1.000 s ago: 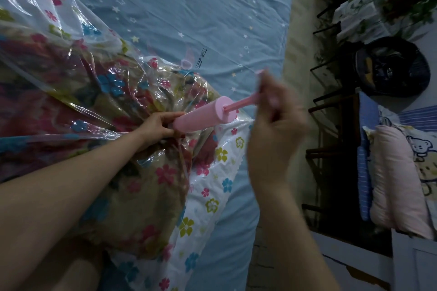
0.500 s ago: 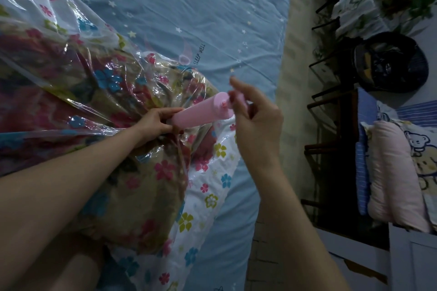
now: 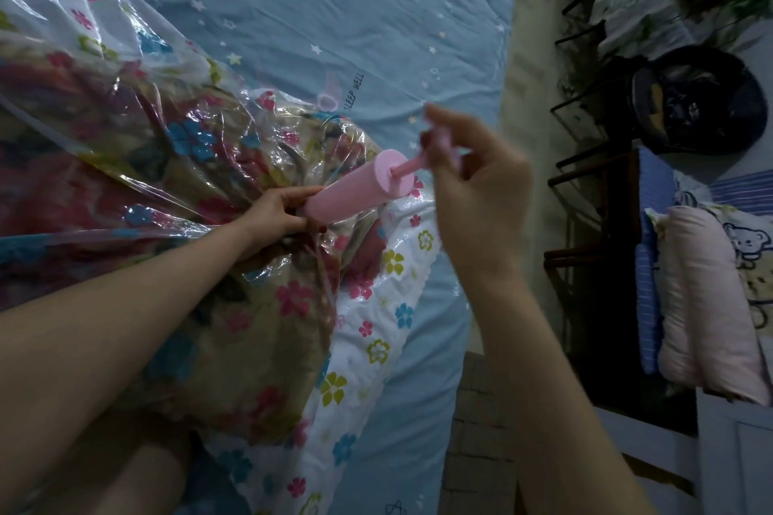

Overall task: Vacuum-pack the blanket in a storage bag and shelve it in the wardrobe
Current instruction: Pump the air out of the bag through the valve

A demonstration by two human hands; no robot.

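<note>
A clear storage bag (image 3: 125, 67) printed with coloured flowers lies on the bed, stuffed with a flowered blanket (image 3: 234, 351). A pink hand pump (image 3: 359, 190) stands tilted on the bag, its base hidden under my fingers. My left hand (image 3: 272, 217) grips the lower end of the pump barrel against the bag. My right hand (image 3: 472, 180) holds the pump's pink handle, with a short length of the rod showing out of the barrel.
A blue star-printed bedsheet (image 3: 334, 13) covers the mattress. Right of the bed are a dark metal rack (image 3: 585, 163), a black round basket (image 3: 698, 100), folded bedding and a pink pillow (image 3: 707, 297), and a white cabinet (image 3: 732, 460) at the lower right.
My right hand pushed the pump handle down into the barrel half a second ago, and now it has pulled it partly back out. My left hand has kept its grip.
</note>
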